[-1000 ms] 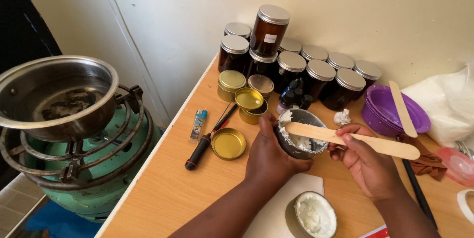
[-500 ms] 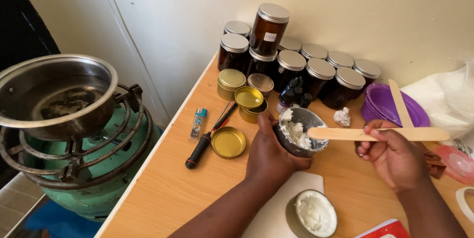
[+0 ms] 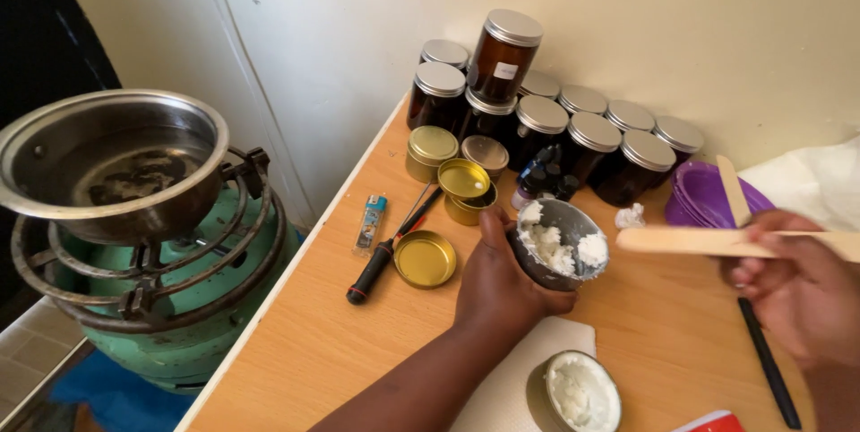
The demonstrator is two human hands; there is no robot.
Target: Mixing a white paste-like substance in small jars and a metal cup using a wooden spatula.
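Left hand [image 3: 497, 284] grips the small round metal cup of white wax [image 3: 557, 244] on the wooden table [image 3: 313, 342]. Right hand [image 3: 802, 293] fingers clamp the flat wooden spatula [image 3: 708, 241] beside it. Risk: tilted cup spills wax.

The left forearm comes up from the bottom edge and slants up and right, bare to the wrist. The left hand [image 3: 502, 284] is seen from the back, its fingers curled round to the right and its thumb stretched upward, closed in a cupping grasp. The right hand [image 3: 793, 293] sits at the right edge, knuckles up, fingers bent inward and pinched shut near the top, with its wrist running off the lower right corner.
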